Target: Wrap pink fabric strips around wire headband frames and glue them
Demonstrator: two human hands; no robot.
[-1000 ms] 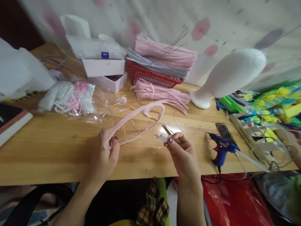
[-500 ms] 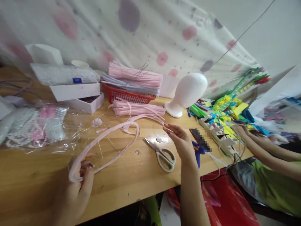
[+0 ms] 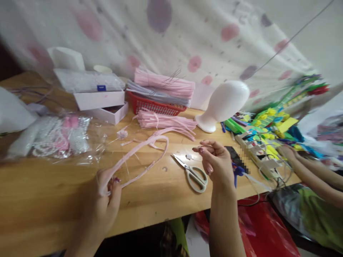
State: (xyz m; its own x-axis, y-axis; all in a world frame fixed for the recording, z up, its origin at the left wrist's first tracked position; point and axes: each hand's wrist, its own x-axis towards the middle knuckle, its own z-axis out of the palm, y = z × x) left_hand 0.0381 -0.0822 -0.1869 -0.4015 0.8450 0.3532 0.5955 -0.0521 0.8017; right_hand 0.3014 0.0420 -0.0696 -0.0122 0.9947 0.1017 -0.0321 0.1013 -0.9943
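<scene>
My left hand (image 3: 105,203) grips one end of a pink, ribbon-wrapped hoop (image 3: 132,152), which is held tilted above the wooden table. Its far curve reaches toward the pink strips at the back. My right hand (image 3: 217,162) is raised to the right of the scissors (image 3: 197,178), thumb and fingertips pressed together. Whatever may be between those fingertips is too small to make out. The scissors lie slightly apart at the blades, beside a small white piece (image 3: 189,156).
A bundle of pink strips (image 3: 163,120) lies before a red basket (image 3: 158,107). A white foam head (image 3: 227,101) stands behind my right hand. Bagged beads (image 3: 61,137) and boxes (image 3: 99,100) occupy the left. Rightward are a power strip (image 3: 252,151) and another person's arms (image 3: 311,166).
The view has shifted, so the table things appear farther right. My right hand has turned, its fingers curling more and closing at the tips. My left hand still holds the hoop.
</scene>
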